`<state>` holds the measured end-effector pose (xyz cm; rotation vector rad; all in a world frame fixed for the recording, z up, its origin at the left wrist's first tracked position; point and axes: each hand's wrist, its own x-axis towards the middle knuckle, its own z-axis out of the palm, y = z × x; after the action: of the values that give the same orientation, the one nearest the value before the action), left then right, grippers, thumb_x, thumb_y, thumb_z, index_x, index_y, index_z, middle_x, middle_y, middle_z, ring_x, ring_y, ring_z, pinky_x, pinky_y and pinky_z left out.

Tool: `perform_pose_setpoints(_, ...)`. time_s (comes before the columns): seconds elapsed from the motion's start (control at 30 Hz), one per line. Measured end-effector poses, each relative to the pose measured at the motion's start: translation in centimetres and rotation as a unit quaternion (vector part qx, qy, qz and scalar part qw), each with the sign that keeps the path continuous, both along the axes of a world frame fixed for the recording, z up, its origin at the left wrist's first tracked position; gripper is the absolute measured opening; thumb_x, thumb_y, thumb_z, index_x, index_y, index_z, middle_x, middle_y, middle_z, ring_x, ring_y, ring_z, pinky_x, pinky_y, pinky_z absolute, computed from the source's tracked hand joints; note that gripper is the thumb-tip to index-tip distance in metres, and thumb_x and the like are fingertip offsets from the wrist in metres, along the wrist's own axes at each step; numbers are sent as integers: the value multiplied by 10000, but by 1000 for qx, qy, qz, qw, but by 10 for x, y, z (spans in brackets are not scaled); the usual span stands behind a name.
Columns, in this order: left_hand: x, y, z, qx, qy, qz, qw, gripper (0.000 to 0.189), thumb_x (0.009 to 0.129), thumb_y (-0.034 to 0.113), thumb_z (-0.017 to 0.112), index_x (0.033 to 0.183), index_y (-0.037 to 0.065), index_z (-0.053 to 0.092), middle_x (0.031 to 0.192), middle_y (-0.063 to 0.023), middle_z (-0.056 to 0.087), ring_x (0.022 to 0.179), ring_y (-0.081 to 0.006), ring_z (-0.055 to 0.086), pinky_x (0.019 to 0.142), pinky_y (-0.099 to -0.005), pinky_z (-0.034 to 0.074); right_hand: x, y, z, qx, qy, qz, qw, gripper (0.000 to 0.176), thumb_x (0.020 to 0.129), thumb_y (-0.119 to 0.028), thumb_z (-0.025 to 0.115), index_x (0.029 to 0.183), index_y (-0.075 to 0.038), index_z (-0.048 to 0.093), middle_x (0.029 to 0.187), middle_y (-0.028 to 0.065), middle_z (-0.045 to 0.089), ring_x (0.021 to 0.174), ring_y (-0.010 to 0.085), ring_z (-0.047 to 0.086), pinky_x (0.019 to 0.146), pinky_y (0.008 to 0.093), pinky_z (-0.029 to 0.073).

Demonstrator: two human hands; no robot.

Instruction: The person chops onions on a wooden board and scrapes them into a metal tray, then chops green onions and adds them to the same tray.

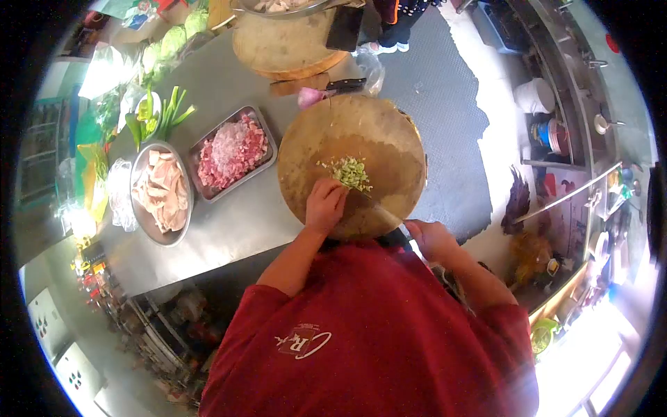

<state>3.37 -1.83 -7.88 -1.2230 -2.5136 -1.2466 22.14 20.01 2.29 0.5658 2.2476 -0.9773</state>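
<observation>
A round wooden chopping board point(306, 142) lies in front of me with a small pile of chopped pale-green vegetable point(349, 172) at its middle. My right hand point(432, 240) is closed around the handle of a knife point(383, 210), at the board's near right edge. The blade slants across the board toward the pile. My left hand point(326, 205) is bent over the near side of the pile, fingers bunched together beside the blade's tip. Whatever those fingers hold is hidden under them.
Left of the board stand a metal tray point(210, 196) of minced meat and a bowl point(174, 240) of pale sliced pieces. Green onions point(167, 115) lie behind them. A second board point(278, 42), an onion point(310, 97) and another knife point(345, 85) are beyond. Someone stands at the far end.
</observation>
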Motion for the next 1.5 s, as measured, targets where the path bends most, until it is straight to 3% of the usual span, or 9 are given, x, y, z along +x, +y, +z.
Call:
perform_pose_setpoints(0.23,3,-4,2,4,46,-24,999,165,732,67,790,870,78,699,1002,-81,627,965,-322,621,828,-418,535,-20,-14,6,-29,78,-75,994,499,1065,-418,342,1228,-52,640,1006,286,684,951,491,645,861,558,504)
perform_pose_setpoints(0.4,4,-9,7,7,63,-14,998,194,726,72,807,887,73,700,1006,-81,631,993,-325,624,845,-420,537,-29,-20,5,-38,119,-67,990,479,1060,-402,361,1217,-50,645,988,288,682,945,492,640,842,538,509)
perform_pose_setpoints(0.63,6,-10,8,-26,41,-9,999,168,755,66,773,897,62,684,1004,-98,638,969,-331,621,826,-417,540,-34,-30,9,-19,74,-10,997,456,1055,-432,367,1253,-107,618,941,281,689,884,494,655,817,584,517)
perform_pose_setpoints(1.03,1,-10,5,-32,11,-8,999,121,777,48,735,885,53,681,971,-112,644,944,-342,622,769,-428,544,-44,-28,21,-3,57,10,998,472,1050,-452,379,1180,-72,626,903,283,684,853,489,658,773,595,513)
perform_pose_setpoints(1.17,3,-12,9,-50,-29,-10,998,120,771,51,745,874,57,683,989,-105,653,940,-347,623,755,-426,547,-67,-32,-3,-26,84,23,996,513,1043,-477,379,1165,-53,639,915,287,682,867,486,658,786,585,513)
perform_pose_setpoints(1.23,3,-12,4,-43,-28,-6,999,129,762,41,743,875,61,683,985,-99,652,942,-346,624,758,-423,547,-88,-32,-18,13,-1,90,996,472,1038,-399,375,1136,-22,642,987,284,672,945,488,631,827,554,496)
perform_pose_setpoints(1.37,1,-11,3,-39,8,-3,999,162,733,6,732,875,66,683,979,-89,650,946,-334,631,773,-410,550,-69,-25,-15,-10,37,43,998,487,1035,-415,358,1135,-41,654,1025,288,663,981,483,621,848,550,494)
perform_pose_setpoints(1.43,1,-9,3,-28,5,-5,1000,166,728,0,728,874,64,681,983,-91,650,950,-332,632,781,-407,551,-37,-14,-17,6,-14,13,1000,538,1034,-503,365,1226,-90,651,944,275,694,909,482,659,836,554,519)
perform_pose_setpoints(1.5,1,-8,4,-16,2,-8,1000,171,723,-7,724,873,61,680,986,-92,650,954,-329,633,789,-404,552,-17,-9,-18,2,-12,8,1000,525,1034,-496,369,1239,-100,647,961,266,698,922,478,660,848,549,518)
